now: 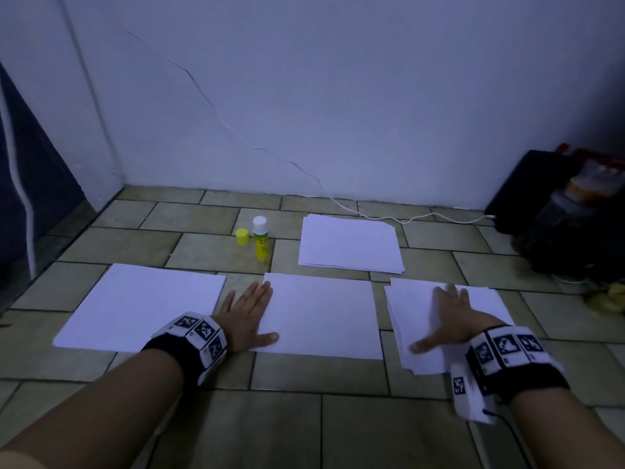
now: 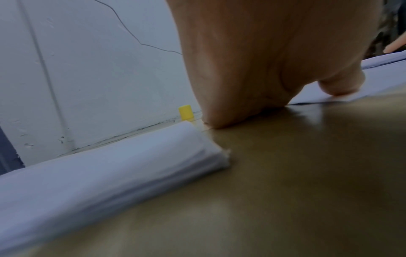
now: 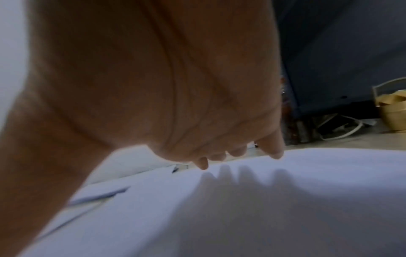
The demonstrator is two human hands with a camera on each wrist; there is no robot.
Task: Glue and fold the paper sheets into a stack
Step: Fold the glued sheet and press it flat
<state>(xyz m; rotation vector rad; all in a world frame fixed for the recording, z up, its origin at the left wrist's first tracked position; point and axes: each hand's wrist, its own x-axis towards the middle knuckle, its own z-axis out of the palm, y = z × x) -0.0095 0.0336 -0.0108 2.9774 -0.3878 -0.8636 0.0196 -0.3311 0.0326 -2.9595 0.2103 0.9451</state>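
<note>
Four lots of white paper lie on the tiled floor: a left stack (image 1: pixel 145 308), a middle sheet (image 1: pixel 324 316), a right pile (image 1: pixel 419 309) and a far stack (image 1: pixel 350 243). My left hand (image 1: pixel 248 314) lies flat with straight fingers on the middle sheet's left edge, thumb on the paper (image 2: pixel 342 85). My right hand (image 1: pixel 446 319), blurred, hovers spread just over the right pile (image 3: pixel 263 200), fingers straight, casting a shadow. A yellow glue stick (image 1: pixel 260 239) stands uncapped behind the sheets, its yellow cap (image 1: pixel 242 237) beside it on the left.
A white wall closes the far side, with a white cable (image 1: pixel 422 218) running along its foot to dark bags (image 1: pixel 558 211) at the right. A dark cloth (image 1: pixel 30 184) hangs at the left. Bare tiles (image 1: pixel 304 428) lie in front of the sheets.
</note>
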